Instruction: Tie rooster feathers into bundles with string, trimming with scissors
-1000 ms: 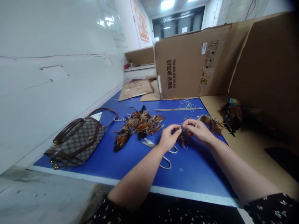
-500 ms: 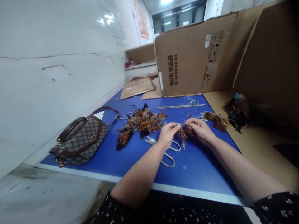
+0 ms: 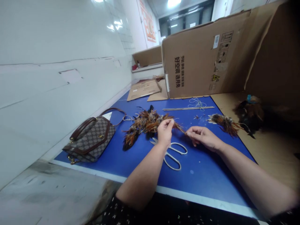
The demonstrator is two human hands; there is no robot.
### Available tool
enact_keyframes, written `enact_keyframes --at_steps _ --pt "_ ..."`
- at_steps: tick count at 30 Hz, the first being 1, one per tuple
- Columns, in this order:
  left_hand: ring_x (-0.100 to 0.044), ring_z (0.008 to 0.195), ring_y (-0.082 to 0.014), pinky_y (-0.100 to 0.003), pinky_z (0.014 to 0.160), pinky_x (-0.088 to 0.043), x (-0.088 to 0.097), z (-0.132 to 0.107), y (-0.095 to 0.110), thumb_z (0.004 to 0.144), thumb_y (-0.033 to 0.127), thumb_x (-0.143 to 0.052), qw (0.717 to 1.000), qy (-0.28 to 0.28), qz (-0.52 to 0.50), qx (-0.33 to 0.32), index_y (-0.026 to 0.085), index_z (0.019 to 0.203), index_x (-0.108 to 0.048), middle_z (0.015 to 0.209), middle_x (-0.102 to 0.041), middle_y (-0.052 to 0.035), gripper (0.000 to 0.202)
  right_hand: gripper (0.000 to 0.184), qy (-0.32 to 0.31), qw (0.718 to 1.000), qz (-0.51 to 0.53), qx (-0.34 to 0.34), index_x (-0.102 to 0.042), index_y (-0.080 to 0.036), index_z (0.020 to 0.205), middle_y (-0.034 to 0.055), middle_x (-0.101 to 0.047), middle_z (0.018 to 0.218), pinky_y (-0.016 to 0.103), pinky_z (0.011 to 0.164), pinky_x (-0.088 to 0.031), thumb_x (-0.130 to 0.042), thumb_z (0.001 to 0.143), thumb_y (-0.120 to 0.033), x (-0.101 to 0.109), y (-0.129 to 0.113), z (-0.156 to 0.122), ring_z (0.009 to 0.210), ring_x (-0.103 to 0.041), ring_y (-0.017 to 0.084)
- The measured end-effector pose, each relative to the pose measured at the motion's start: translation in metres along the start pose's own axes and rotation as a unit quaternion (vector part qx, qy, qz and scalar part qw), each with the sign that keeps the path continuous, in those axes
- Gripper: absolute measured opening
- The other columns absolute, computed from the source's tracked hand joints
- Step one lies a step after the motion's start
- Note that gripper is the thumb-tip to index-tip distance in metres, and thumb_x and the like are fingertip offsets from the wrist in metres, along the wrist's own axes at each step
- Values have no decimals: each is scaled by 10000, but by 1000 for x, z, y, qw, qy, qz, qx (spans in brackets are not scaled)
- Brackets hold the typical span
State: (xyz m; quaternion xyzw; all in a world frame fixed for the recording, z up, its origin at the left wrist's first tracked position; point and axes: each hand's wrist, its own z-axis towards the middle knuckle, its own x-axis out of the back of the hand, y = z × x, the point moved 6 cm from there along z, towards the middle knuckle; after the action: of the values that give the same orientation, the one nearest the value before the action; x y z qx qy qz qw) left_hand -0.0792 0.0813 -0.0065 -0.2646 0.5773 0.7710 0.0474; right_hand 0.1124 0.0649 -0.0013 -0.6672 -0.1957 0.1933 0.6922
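Observation:
My left hand (image 3: 165, 132) is closed in a pinch at the upper end of a small brown feather bunch (image 3: 179, 127). My right hand (image 3: 203, 137) pinches the lower tips of that bunch, so it stretches slantwise between my fingers. A thin thread seems to show by the left fingertips. Beneath and beside my left wrist lie metal scissors (image 3: 172, 161), their blades partly behind the hand. Just left of that hand spreads a pile of brown and black feathers (image 3: 145, 123). Another feather bundle (image 3: 223, 122) rests to the right, beyond my right hand.
A patterned handbag (image 3: 92, 139) stands at the left of the blue tabletop (image 3: 140, 167). Thin sticks (image 3: 187, 108) and a tangle of pale string (image 3: 198, 103) lie at the back. A large cardboard box (image 3: 199, 62) rises behind. Dark feathers (image 3: 250, 109) sit on cardboard at right.
My right hand has moved down and now grips the tips of the feather bunch, which earlier hung below my left hand. The bunch is drawn out sideways. The view has shifted slightly.

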Motion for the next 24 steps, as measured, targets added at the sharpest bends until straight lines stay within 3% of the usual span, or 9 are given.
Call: enact_keyframes --at_steps 6,13,16,19,24 --pt "-702 890 -170 -332 924 -517 5 5 2 731 486 -891 1000 -11 17 3 148 910 -739 960 -774 -93 411 413 100 994 43 32 -674 -178 809 -63 -451 571 270 511 -467 -839 804 -556 35 -6 0 480 -366 75" --pt "-693 773 -143 -299 833 -535 -3 -2 1 729 472 -896 997 -53 19 43 145 908 -717 842 -755 -63 414 414 221 972 31 80 -656 -192 813 -51 -485 569 275 505 -455 -854 767 -552 64 -13 -3 480 -407 94" --pt "-693 759 -140 -290 804 -540 -8 -7 0 711 464 -906 995 -72 4 73 149 923 -708 837 -752 -57 428 387 288 953 -70 65 -684 -195 855 -19 -554 584 297 520 -465 -768 828 -572 73 -3 -3 488 -479 132" --pt "-692 723 -141 -290 758 -550 -12 -12 -5 690 483 -912 990 -91 9 103 151 924 -695 829 -748 -51 460 365 353 907 -216 75 -735 -183 974 39 -657 657 337 590 -504 -660 894 -532 77 8 -2 566 -587 196" --pt "-651 596 -132 -285 626 -545 -16 -19 -17 687 560 -889 981 -131 64 126 150 924 -673 773 -721 -36 520 226 350 845 -366 175 -719 -191 931 120 -757 969 421 872 -550 -562 930 -354 57 10 0 872 -697 264"
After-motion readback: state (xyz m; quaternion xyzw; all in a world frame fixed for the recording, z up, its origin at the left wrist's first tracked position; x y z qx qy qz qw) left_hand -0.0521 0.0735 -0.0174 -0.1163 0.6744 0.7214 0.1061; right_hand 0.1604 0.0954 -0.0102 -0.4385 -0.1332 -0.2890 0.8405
